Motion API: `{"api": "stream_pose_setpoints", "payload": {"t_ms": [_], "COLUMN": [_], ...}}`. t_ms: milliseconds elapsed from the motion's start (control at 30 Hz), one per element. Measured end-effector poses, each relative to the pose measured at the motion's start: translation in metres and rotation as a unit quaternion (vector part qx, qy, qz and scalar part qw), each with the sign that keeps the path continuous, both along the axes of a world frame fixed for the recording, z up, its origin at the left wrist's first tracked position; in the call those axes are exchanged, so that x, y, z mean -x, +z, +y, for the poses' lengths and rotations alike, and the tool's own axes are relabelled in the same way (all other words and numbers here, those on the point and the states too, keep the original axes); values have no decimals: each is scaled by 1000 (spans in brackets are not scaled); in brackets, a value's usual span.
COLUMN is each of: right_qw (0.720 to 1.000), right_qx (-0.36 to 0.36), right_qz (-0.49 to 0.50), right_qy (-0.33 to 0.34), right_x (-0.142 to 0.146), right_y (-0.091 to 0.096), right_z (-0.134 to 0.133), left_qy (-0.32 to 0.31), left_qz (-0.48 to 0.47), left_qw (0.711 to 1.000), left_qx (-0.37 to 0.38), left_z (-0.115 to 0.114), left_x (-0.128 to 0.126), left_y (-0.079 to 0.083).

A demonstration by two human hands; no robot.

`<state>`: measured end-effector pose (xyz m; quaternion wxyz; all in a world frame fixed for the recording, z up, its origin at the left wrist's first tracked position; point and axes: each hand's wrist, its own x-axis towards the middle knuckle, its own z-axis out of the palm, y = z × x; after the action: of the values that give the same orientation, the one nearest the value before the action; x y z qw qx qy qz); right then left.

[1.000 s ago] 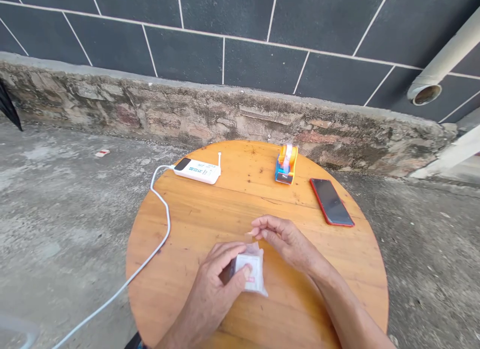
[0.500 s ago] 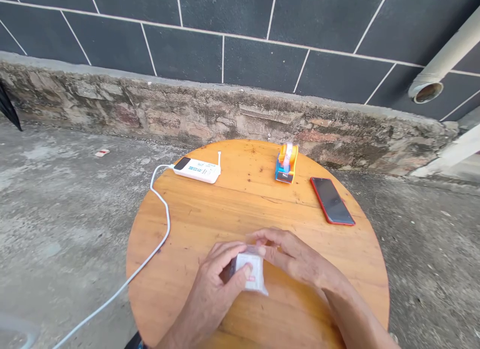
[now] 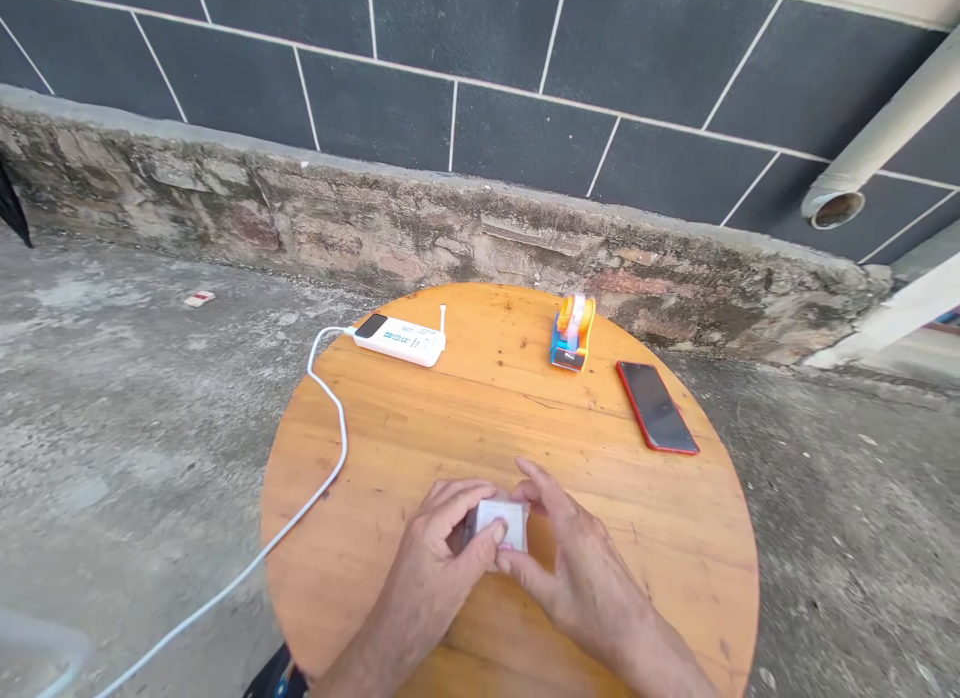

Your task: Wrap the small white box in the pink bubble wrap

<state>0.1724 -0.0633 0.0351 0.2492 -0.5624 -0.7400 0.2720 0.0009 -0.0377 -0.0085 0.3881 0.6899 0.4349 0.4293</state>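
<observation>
A small white box [image 3: 507, 514] in clear plastic wrapping is held low over the near part of the round wooden table. My left hand [image 3: 444, 543] grips it from the left, thumb lying across its top face and fingers along the far side. From the right, my right hand [image 3: 566, 548] pinches the wrapped box, with its thumb at the near edge and its fingers bent at the far right corner; the index finger is raised a little. Both hands cover much of the box, and its print cannot be read.
On the wooden table [image 3: 480, 418] lie a white power bank [image 3: 401, 339] with a white cable [image 3: 341, 418] running off left, an orange and blue tape dispenser [image 3: 572, 333], and a red-cased phone [image 3: 658, 406]. A stone-based wall [image 3: 360, 228] stands behind.
My right hand has moved from the far edge of the box round to its right side, with the thumb now at the near edge. The left hand keeps its grip. The view has shifted slightly.
</observation>
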Motion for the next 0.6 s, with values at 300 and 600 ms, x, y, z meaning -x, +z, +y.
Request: {"api": "stream_pose_setpoints", "payload": {"t_ms": [300, 600], "right_qw": [996, 999], "right_qx": [-3, -23], "right_qz": [79, -11], "right_qy": [-34, -47], "right_x": [-10, 8], "right_y": [-6, 6], "right_z": [13, 34], "left_qy": [-11, -10], "left_qz": [0, 2], "left_qw": [1000, 1000], "left_qx": [8, 13], "left_z": [-2, 0], "left_x": [1, 1], "left_y": [4, 4]}}
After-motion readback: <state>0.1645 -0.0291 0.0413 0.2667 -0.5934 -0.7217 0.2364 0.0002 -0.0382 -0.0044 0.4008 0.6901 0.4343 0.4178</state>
